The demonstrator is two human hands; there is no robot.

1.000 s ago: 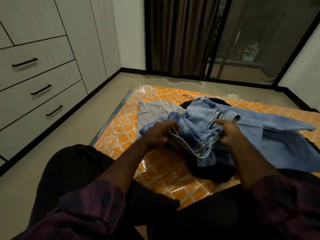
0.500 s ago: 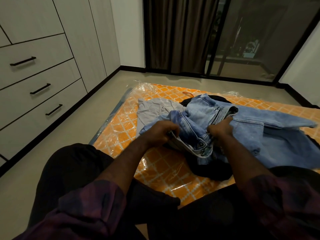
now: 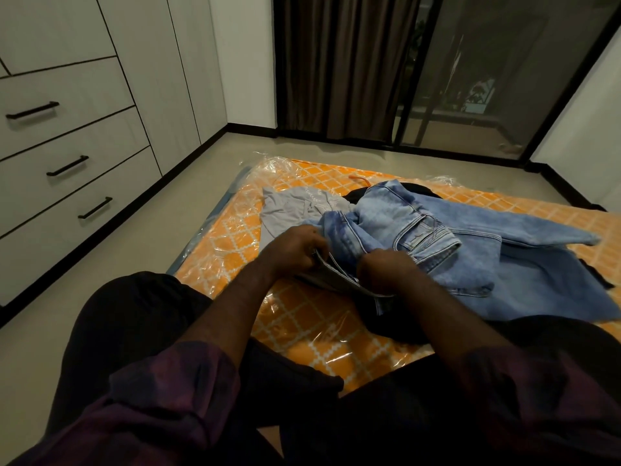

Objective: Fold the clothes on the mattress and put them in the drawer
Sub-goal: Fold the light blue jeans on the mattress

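1. The jeans (image 3: pixel 413 237) lie in a heap on the orange mattress (image 3: pixel 302 317), on top of a black garment (image 3: pixel 393 326), with a grey garment (image 3: pixel 295 205) just beside them on the far left.
2. The left hand (image 3: pixel 292 248) has its fingers curled round the waistband edge of the jeans; the right hand (image 3: pixel 383 269) grips the same band just beside it, knuckles up.
3. Denim looks heavy and fairly stiff for cloth (it should hold a crease better than the grey piece), so it will probably drag rather than float when lifted.
4. The waistband is the sturdiest place to take hold: thick seams, belt loops, no stretch. A hold at its two ends would likely let the legs hang straight for folding.
5. The plastic wrap on the mattress looks slick, so the pile may slide when pulled.
6. The drawers (image 3: pixel 67 166) stand shut along the left wall, well apart from the mattress; nothing looks folded yet.
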